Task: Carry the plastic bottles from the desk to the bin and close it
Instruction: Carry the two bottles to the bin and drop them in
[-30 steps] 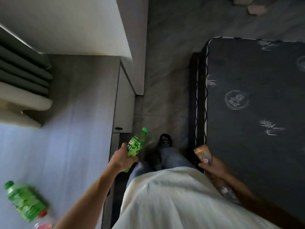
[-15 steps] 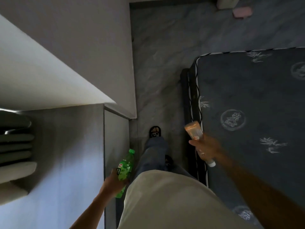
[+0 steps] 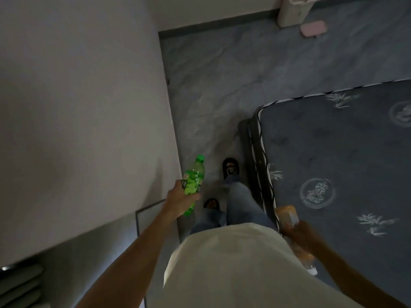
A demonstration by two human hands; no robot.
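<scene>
**Head View: Two Bottles in Hand, Bin at the Far End of the Floor**

Head camera. Your left hand (image 3: 178,196) is closed around the lower half of the green bottle (image 3: 193,180). The bottle tilts away from you, its green cap at the far end and its base showing below your fingers. It hangs over the floor (image 3: 222,96) just beside the white wall (image 3: 77,96) on the left.

Your right hand (image 3: 305,237) is wrapped around the middle of the orange bottle (image 3: 287,215). Its base points away from you and its white cap points back toward you, below your forearm. This bottle sits just beside the near left edge of the mattress (image 3: 333,152), which fills the right side of the scene.

Your legs in blue jeans (image 3: 240,201) stand between the wall and the mattress. One dark sandal (image 3: 231,166) is forward; the other foot is nearer, partly covered by the trouser leg.

The pale bin (image 3: 293,12) stands at the far end of the floor, against the far wall, cut off by the top edge of the view. You cannot tell from here whether it is open. A pink flat object (image 3: 313,30) lies on the floor just right of the bin.

A corner of the grey desk (image 3: 89,245) shows at the near left.
</scene>
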